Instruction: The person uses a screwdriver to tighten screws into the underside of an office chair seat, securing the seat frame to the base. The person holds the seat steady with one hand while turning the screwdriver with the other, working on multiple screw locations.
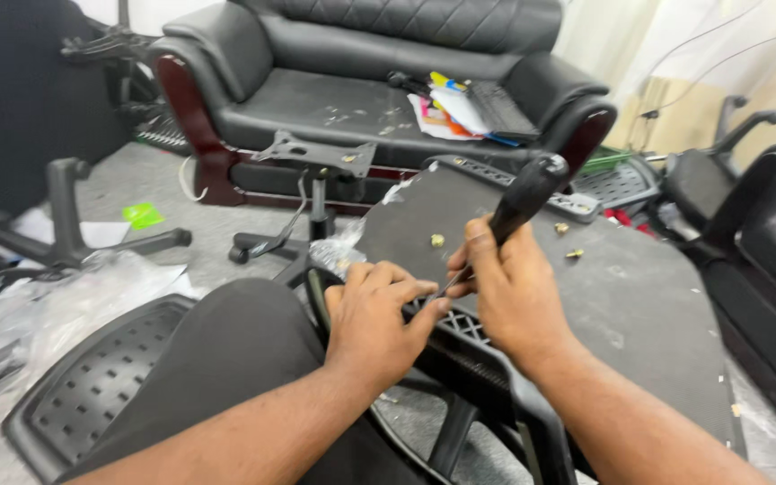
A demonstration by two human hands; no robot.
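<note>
Black plastic chair frame (482, 359) lies across the person's lap. From the head view, the right hand (514, 287) is clenched on a screwdriver (518, 207), its tip at the frame's grille; the left hand (372, 314) pinches there. A slipping tip might jab those fingers; loose brass screws (438, 241) on the board could roll away.

Crumpled clear plastic bags (42, 310) lie on the floor at the left, beside a black perforated panel. A smaller clear plastic wrapper (339, 247) sits by the chair base near the middle. A small bright green paper slip (143, 215) lies on the grey floor. On the sofa seat rests a loose pile of colourful papers (446, 110), white, yellow, orange and blue.
</note>
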